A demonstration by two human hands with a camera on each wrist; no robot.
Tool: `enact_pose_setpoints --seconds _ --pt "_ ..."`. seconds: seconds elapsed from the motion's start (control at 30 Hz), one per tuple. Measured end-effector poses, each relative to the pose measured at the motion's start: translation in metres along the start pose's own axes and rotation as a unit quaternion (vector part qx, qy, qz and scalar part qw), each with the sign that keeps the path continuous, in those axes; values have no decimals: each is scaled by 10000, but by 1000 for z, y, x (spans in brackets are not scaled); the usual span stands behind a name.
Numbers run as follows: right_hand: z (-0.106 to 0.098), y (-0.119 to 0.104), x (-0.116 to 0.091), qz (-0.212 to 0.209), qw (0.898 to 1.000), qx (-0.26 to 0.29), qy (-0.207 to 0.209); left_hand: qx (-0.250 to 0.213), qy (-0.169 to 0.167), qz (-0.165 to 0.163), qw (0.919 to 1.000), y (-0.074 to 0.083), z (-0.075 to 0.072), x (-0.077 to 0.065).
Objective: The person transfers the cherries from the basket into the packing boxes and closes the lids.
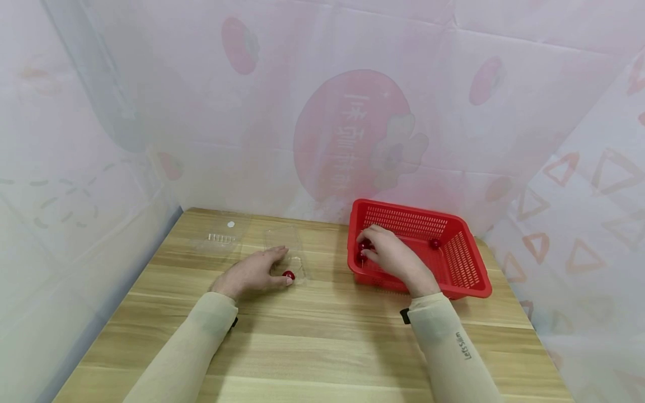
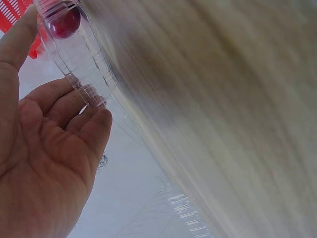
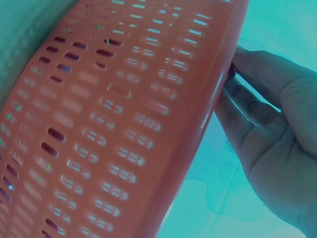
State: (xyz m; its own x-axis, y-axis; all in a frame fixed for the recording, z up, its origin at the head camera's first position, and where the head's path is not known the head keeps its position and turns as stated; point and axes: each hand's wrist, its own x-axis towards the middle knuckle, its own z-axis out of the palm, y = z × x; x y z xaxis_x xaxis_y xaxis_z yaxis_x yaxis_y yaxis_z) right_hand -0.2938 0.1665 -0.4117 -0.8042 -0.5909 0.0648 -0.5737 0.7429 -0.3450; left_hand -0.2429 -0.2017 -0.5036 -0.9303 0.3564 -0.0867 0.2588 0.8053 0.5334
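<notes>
My left hand holds the side of a clear plastic box, thumb and fingers spread around its edge. Inside the box, near the thumb, sits one red cherry; the left wrist view also shows this cherry through the plastic. My right hand reaches over the near wall of a red slotted basket. Its thumb and fingertips pinch a dark red cherry, mostly hidden by the basket rim in the right wrist view. More cherries lie beside those fingers at the basket's left end.
Another cherry lies toward the right inside the basket. Left of the box is another clear plastic piece with a ridged part and a white round sticker. A printed sheet hangs behind the wooden table.
</notes>
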Motion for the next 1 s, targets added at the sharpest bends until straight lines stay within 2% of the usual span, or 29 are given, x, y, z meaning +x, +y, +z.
enact_pose_setpoints --seconds 0.37,0.57,0.67,0.7,0.8,0.9,0.93,1.0 --pt "8 -5 5 -140 9993 197 301 13 -27 12 10000 -1 0 1" --pt "10 -9 8 -205 9989 337 260 -13 -30 -6 10000 -1 0 1" --pt "17 -5 13 -346 9984 382 243 -10 -38 -20 10000 -1 -1 1" --pt "31 13 21 -550 9968 489 307 -10 -45 -20 10000 -1 -1 1" --pt "38 17 27 -661 9962 490 274 -1 -63 -16 10000 -1 -1 2" --pt "39 10 29 -650 9959 585 232 29 -72 -4 10000 -1 0 2" --pt "28 -11 22 -500 9975 474 173 32 -75 -7 10000 -1 0 2" --pt "27 -20 20 -550 9975 400 213 34 -73 -10 10000 -1 0 2"
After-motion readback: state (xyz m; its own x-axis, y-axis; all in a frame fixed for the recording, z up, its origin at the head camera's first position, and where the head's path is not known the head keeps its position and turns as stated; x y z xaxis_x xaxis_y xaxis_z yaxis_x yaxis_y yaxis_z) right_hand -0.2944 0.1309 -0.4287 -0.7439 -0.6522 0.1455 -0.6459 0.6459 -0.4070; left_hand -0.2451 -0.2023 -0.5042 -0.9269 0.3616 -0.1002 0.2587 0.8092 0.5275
